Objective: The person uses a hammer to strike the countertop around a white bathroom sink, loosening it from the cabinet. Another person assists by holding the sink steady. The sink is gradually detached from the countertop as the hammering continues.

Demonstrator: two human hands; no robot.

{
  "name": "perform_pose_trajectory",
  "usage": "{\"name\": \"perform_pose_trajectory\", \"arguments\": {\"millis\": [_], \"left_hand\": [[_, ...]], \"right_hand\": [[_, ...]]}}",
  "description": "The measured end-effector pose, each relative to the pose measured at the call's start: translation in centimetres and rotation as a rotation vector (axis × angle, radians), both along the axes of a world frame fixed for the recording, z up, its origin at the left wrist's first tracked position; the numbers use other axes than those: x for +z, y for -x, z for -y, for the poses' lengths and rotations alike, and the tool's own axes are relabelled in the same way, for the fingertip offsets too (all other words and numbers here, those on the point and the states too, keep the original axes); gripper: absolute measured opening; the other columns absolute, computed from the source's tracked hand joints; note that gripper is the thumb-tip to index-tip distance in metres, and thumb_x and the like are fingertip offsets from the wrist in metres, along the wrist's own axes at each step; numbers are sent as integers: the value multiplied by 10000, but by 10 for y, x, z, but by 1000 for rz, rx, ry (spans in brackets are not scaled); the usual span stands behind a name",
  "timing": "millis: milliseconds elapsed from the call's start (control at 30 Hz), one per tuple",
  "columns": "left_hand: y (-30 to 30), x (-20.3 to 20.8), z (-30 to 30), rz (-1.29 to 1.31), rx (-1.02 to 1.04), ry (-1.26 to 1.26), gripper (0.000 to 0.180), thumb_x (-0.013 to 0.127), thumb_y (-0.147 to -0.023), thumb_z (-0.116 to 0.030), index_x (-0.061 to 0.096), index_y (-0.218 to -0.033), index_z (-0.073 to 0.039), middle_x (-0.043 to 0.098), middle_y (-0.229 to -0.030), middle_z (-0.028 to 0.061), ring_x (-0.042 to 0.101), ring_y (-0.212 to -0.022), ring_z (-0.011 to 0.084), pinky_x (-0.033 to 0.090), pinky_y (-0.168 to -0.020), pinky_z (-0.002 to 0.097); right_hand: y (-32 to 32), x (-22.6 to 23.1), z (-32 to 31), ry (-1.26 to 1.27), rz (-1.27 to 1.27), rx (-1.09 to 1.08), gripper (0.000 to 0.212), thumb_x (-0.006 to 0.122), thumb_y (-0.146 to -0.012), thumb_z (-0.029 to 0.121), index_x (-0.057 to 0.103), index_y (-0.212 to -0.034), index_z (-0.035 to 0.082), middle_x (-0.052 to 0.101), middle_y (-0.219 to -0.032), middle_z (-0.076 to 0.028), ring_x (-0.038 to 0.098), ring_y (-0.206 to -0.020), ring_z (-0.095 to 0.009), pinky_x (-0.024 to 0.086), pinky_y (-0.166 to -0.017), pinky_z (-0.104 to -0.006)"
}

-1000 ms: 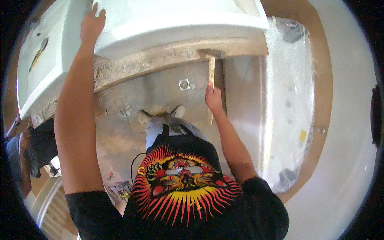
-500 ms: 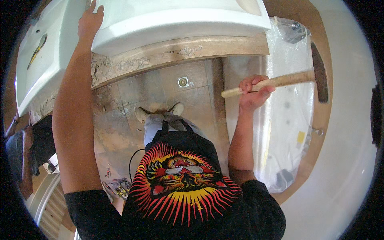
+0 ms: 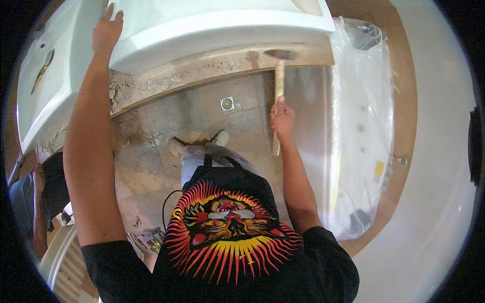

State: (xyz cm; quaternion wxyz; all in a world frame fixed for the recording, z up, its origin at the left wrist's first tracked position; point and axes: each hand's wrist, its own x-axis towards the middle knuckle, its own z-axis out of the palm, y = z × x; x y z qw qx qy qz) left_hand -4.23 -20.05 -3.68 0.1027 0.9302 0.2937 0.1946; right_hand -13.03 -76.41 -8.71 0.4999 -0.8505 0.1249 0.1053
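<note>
Swung left since earlier: dark-headed, wooden-handled hammer (image 3: 279, 81). Glossy white basin (image 3: 217, 35) over curved brown ledge (image 3: 202, 65); hammer head at ledge's right; left hand (image 3: 105, 34) by basin, grip unclear; right hand (image 3: 283, 120) clenched on handle. Likely striking; next needs steady aim

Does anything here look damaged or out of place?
Yes. The brown ledge below the middle basin looks rough and crumbly along its left stretch, though smoother toward the right. Whether that's actual damage is unclear. A yellow-and-black tool lies inside the leftmost basin, an odd resting place.
</note>
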Motion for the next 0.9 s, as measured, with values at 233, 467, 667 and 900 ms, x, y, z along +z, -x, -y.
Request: {"name": "perform_pose_trajectory", "arguments": {"millis": [233,467,667,900], "left_hand": [[9,7,-7,-50,35,27,555,482,-883,-532,430,-1383,-296,576,-1207,236,537,-1127,429,430,-970,474],[5,30,17,-21,53,70,557,452,-875,-499,402,-1399,-316,550,-1284,162,493,-1197,406,402,-1002,505],[8,27,26,-23,48,52,542,472,-886,-510,425,-1385,-303,575,-1219,209,521,-1153,418,420,-985,471],[11,18,2,-79,58,66,540,471,-888,-525,437,-1377,-300,573,-1212,230,531,-1140,420,422,-980,460]], "right_hand": [[-56,106,13,-934,514,30,542,468,-885,627,527,-870,88,510,-630,-27,477,-478,-131,394,-428,-269],[-8,-110,13,198,198,154,590,363,-973,495,477,-604,49,463,-494,-25,464,-448,-182,383,-447,-334],[-3,-86,6,84,79,142,590,389,-964,513,515,-635,39,479,-510,-20,456,-433,-136,368,-427,-309],[-23,60,6,-435,132,-213,413,455,-964,412,579,-785,62,547,-599,-16,495,-491,-157,389,-467,-302]]}}
